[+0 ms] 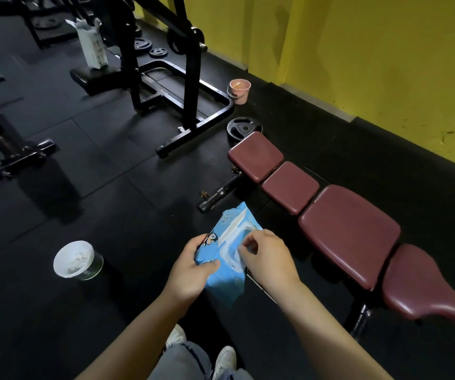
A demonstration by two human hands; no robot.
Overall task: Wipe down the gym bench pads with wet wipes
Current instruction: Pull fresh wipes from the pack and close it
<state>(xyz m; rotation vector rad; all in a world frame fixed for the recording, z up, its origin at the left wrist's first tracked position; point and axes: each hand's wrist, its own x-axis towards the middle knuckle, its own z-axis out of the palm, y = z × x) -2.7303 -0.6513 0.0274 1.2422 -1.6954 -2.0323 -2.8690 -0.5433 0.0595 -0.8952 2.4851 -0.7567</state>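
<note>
Right now I have the wet-wipe pack (225, 259) held in front of me, above the black rubber floor (111, 187), with my left hand (190, 270) curled round its near-left edge, thumb lying on top. My right hand (266, 256) sits on the pack's right side, its fingertips (244, 249) pinched together at the white flap opening; I judge that grip has hold of a wipe or the flap itself, but the fingers cover the spot and I cannot tell which.

The gym bench (349, 229) lies off to my right and slightly ahead, well apart from the pack. Its long axis runs diagonally, from the small maroon pad (255, 154) at the far left end to the curved seat pad (423, 286) at the near right. My right hand is clearly the nearer one, and the big middle pad (349, 234) is the closest surface for a first wipe.

Hard to make out: the print on the pack, and what fills the white-lined tub (75, 260) on the floor to my left. The bench's frame is mostly hidden under the pads, and my forearms are cut off at the bottom edge.
</note>
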